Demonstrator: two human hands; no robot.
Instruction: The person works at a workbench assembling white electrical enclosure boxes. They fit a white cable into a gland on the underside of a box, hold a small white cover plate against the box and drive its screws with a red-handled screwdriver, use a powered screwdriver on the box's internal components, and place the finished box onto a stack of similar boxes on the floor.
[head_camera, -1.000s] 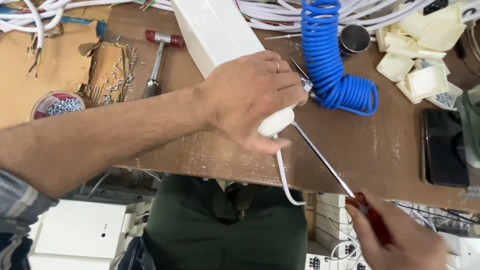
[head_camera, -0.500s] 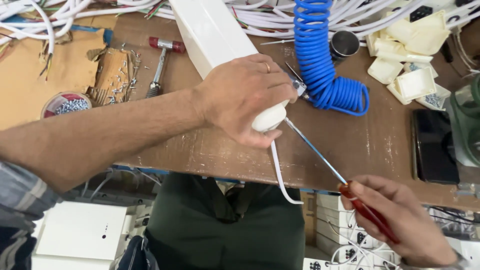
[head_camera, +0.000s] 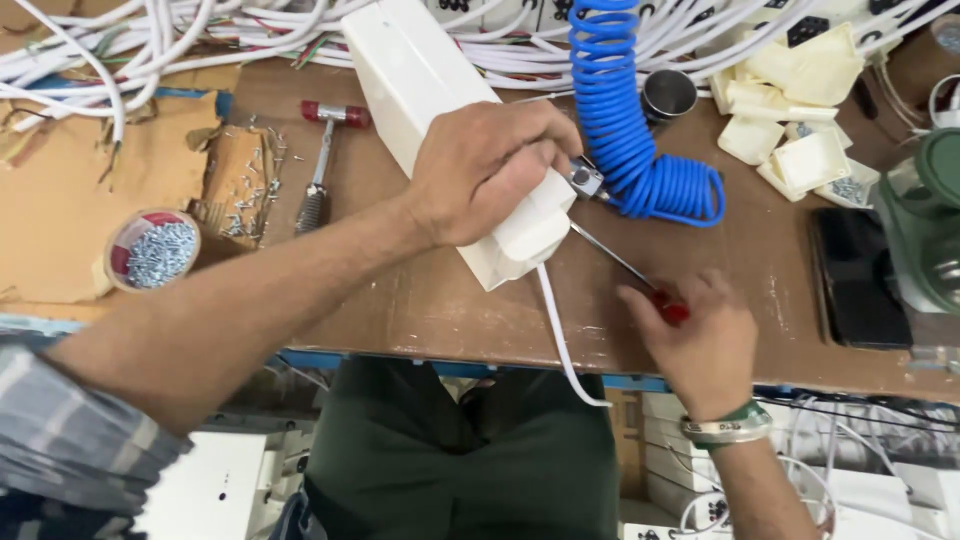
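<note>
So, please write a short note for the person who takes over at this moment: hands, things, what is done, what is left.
Left hand: grips the white box on the bench.
Right hand: holds the red screwdriver, its tip at the box's near end.
White cable hangs from the box over the bench edge.
Screws sit in the tape roll at left; hammer lies beside.
Done: cannot tell.
Left: the screwdriver work at the near end.

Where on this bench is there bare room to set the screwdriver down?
Bare wood lies between the blue coiled hose and the black phone, above the right hand. A smaller patch sits between the hammer and the white box under the left hand. The back edge is crowded with white cables.
</note>
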